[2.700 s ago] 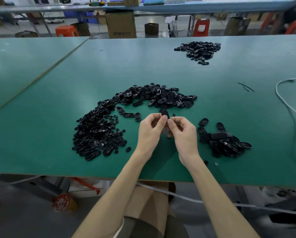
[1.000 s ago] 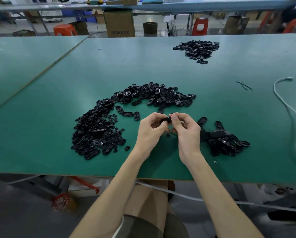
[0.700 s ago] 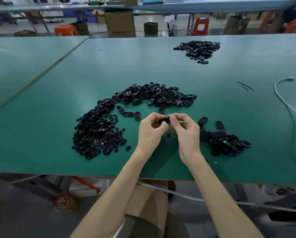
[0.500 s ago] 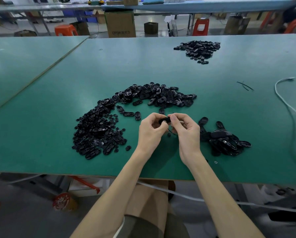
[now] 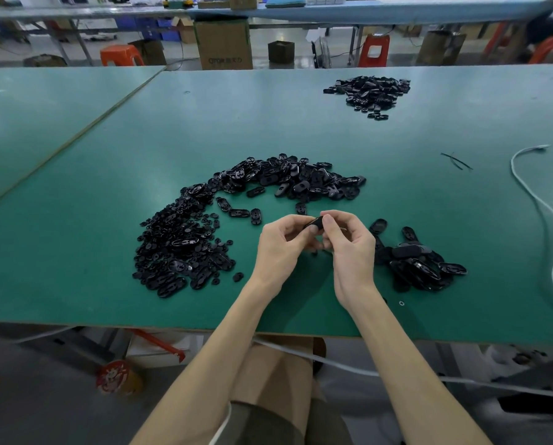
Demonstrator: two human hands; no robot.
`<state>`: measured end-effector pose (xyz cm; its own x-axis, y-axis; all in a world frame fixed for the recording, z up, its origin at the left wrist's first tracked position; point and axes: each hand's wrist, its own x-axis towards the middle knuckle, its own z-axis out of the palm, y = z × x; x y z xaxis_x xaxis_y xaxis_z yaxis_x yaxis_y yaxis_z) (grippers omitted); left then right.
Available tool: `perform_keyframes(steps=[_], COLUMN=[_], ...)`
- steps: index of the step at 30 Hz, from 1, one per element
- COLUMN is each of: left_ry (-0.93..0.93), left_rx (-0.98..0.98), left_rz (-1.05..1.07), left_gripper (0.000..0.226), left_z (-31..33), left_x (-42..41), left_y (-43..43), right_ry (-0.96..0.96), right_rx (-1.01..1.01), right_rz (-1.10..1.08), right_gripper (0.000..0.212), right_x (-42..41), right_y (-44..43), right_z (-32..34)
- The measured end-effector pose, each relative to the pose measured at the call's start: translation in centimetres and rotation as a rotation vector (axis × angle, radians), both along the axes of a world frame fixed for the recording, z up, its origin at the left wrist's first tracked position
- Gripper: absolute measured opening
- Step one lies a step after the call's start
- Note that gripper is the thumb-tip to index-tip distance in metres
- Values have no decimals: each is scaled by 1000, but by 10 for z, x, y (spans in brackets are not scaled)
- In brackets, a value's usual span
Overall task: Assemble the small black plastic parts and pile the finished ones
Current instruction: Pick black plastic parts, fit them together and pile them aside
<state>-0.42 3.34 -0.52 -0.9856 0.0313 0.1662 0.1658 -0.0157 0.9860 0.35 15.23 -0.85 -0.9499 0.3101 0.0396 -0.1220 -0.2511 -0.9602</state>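
both hands pinch one black part point(image 5: 313, 223) — left hand point(image 5: 280, 248), right hand point(image 5: 352, 248) — above the table point(image 5: 108, 175).

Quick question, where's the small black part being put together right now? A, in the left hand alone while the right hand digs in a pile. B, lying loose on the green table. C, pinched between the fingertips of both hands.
C: the left hand and right hand meet, both pinching the black part.

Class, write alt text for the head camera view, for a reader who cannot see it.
A person's left hand and right hand pinch one small black part together over a green table. Heaps of black parts lie around them.
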Motion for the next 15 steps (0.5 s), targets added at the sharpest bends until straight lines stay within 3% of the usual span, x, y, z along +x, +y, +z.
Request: perform_keyframes(steps=[11, 15], left_ry=[12, 170], left_rx=[-85, -242], left_rz=[68, 190], left_gripper=[9, 11], left_z=[-2, 6], left_x=[-1, 3], left_y=[2, 9], right_ry=[-21, -29], right_rx=[17, 44], right_rz=[21, -17], right_gripper=[11, 15], right_x=[-2, -4], right_y=[2, -1], right_z=[-3, -7])
